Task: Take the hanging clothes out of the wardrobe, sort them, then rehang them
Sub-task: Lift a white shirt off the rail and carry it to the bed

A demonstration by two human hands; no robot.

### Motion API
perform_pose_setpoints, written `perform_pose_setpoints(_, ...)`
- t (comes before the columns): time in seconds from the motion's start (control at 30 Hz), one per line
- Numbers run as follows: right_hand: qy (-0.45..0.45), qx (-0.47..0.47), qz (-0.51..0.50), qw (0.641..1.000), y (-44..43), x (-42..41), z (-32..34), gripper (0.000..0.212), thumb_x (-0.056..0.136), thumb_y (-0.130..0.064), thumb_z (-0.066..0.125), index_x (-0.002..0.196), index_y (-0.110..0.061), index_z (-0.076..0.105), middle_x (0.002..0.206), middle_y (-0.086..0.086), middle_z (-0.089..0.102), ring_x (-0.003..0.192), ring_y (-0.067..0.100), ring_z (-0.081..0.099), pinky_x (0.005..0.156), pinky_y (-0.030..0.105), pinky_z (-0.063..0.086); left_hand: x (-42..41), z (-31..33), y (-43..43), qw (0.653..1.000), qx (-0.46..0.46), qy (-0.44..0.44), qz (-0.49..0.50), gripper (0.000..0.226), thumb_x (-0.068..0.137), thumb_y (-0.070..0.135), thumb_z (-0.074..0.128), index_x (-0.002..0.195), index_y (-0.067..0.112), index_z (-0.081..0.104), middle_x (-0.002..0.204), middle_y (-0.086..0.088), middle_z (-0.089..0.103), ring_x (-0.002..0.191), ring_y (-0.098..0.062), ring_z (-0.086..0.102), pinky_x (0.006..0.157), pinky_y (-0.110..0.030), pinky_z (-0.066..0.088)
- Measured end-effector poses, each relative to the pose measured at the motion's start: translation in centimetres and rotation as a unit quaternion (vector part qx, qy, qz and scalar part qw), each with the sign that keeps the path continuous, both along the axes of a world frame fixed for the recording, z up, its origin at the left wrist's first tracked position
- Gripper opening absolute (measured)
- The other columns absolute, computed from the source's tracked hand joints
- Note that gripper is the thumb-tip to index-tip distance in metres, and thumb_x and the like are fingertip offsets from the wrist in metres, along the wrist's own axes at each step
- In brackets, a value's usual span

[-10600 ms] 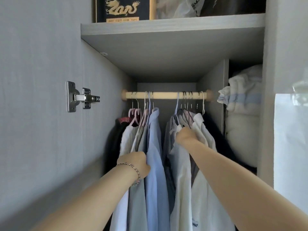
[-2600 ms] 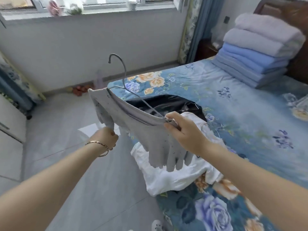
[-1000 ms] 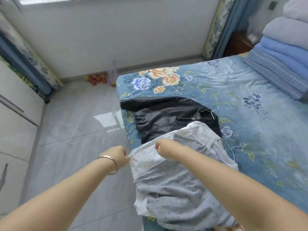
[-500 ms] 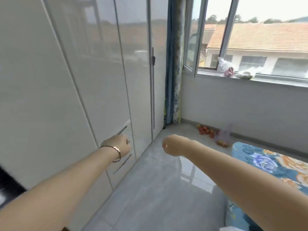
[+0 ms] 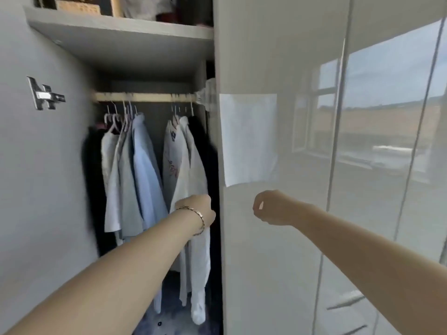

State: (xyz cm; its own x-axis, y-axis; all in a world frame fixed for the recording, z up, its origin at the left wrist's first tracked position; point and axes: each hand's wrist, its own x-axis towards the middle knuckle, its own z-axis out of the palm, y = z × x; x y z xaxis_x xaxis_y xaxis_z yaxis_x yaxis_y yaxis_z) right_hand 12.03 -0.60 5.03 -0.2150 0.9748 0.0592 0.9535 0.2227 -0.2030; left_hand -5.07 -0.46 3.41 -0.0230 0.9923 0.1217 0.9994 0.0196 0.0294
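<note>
Evidently poised to pull a garment: left hand (image 5: 196, 210) raised in front of the white shirt (image 5: 193, 165) hanging on the wooden rail (image 5: 145, 97), fingers hidden, so grip not tellable; right hand (image 5: 271, 209) loosely curled, empty, held by the closed door (image 5: 266, 262) — likely ready for a hanger.

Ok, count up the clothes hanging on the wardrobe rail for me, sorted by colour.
Dark garments: 2, one at each end of the rail
White or pale shirts: 3
Grey shirt: 1
Light blue shirt: 1
Total: 7, though the picture is blurred and could hide one between them.
</note>
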Motion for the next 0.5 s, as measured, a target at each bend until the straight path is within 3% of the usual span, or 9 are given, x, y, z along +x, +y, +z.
perform_pose_setpoints(0.13, 0.079, 0.063, 0.081, 0.992, 4.9, -6.1, 3.3, 0.025, 0.091, -0.016, 0.042, 0.101, -0.007, 0.064, 0.098, 0.007, 0.064, 0.088, 0.027, 0.062, 0.08, 0.033, 0.051, -6.1, 1.8, 3.8, 0.997, 0.038, -0.035, 0.052, 0.015, 0.089, 0.013, 0.041, 0.084, 0.011, 0.055, 0.083, -0.004, 0.059, 0.087, -0.027, 0.06, 0.058, -0.023, 0.034)
perform_pose_setpoints(0.23, 0.083, 0.089, 0.129, 0.984, 8.9, -10.8, 5.8, 0.026, 0.094, -0.017, 0.043, 0.103, -0.002, 0.062, 0.105, 0.012, 0.062, 0.1, 0.03, 0.058, 0.084, 0.035, 0.049, -9.1, 1.7, 5.8, 0.995, 0.047, -0.031, 0.088, 0.02, 0.087, 0.013, 0.041, 0.068, 0.014, 0.04, 0.067, 0.001, 0.045, 0.068, -0.02, 0.048, 0.053, -0.023, 0.027)
perform_pose_setpoints(0.33, 0.083, 0.114, 0.152, 0.978, 13.3, -14.4, 7.4, 0.025, 0.093, -0.016, 0.045, 0.071, -0.003, 0.048, 0.078, 0.005, 0.051, 0.086, 0.028, 0.053, 0.064, 0.028, 0.042, -11.8, 2.2, 8.0, 0.988, 0.07, -0.041, 0.134, 0.021, 0.089, 0.015, 0.039, 0.068, 0.017, 0.035, 0.065, 0.003, 0.039, 0.068, -0.019, 0.043, 0.05, -0.023, 0.025)
perform_pose_setpoints(0.43, 0.092, 0.12, 0.142, 0.978, 17.7, -17.6, 8.9, 0.028, 0.091, -0.009, 0.045, 0.065, -0.005, 0.037, 0.07, 0.004, 0.044, 0.071, 0.025, 0.051, 0.053, 0.024, 0.037, -13.7, 2.7, 10.1, 0.983, 0.074, -0.023, 0.166, 0.021, 0.093, 0.019, 0.037, 0.073, 0.015, 0.037, 0.064, 0.004, 0.038, 0.07, -0.019, 0.045, 0.048, -0.021, 0.025)
perform_pose_setpoints(0.5, 0.106, 0.117, 0.14, 0.977, 20.0, -19.5, 9.8, 0.02, 0.091, -0.012, 0.047, 0.071, -0.008, 0.043, 0.072, 0.004, 0.041, 0.064, 0.017, 0.042, 0.058, 0.026, 0.035, -15.0, 2.9, 11.5, 0.979, 0.074, -0.002, 0.189, 0.03, 0.094, 0.021, 0.037, 0.065, 0.017, 0.032, 0.064, 0.004, 0.038, 0.06, -0.014, 0.041, 0.049, -0.021, 0.025)
